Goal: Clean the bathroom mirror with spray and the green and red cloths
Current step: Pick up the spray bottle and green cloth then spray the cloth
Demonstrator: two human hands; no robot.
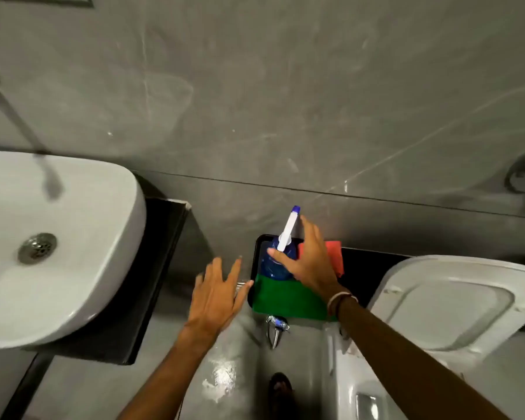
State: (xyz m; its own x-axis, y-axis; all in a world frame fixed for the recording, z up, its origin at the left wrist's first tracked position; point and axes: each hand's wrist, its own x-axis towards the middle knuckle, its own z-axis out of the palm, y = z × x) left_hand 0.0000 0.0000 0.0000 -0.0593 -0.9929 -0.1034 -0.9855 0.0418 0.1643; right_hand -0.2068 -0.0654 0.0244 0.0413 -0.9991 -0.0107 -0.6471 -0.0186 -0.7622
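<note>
Here the spray bottle, a blue translucent body with a white trigger head and a blue nozzle tip, stands on a black ledge against the grey wall, between the white washbasin at left and the toilet lid at right. The green cloth is draped over the near edge of the ledge, just beside the bottle's base; the red cloth lies to the right of the bottle, partly hidden. The right hand is curled over the bottle's shoulder, thumb on the left of the blue body and fingers reaching round the far side; whether the grasp is fully closed cannot be told, since the fingers are hidden behind the neck. The left hand hovers near the left end of the ledge, fingers spread wide, holding nothing. Judged by appearance, the bottle is rigid plastic, moderately heavy if full, smooth and possibly slippery; the narrow neck under the trigger offers the surest hold. Both cloths look soft, light and limp, best pinched at an edge or gathered in the palm. A floor tap sits below the ledge
</note>
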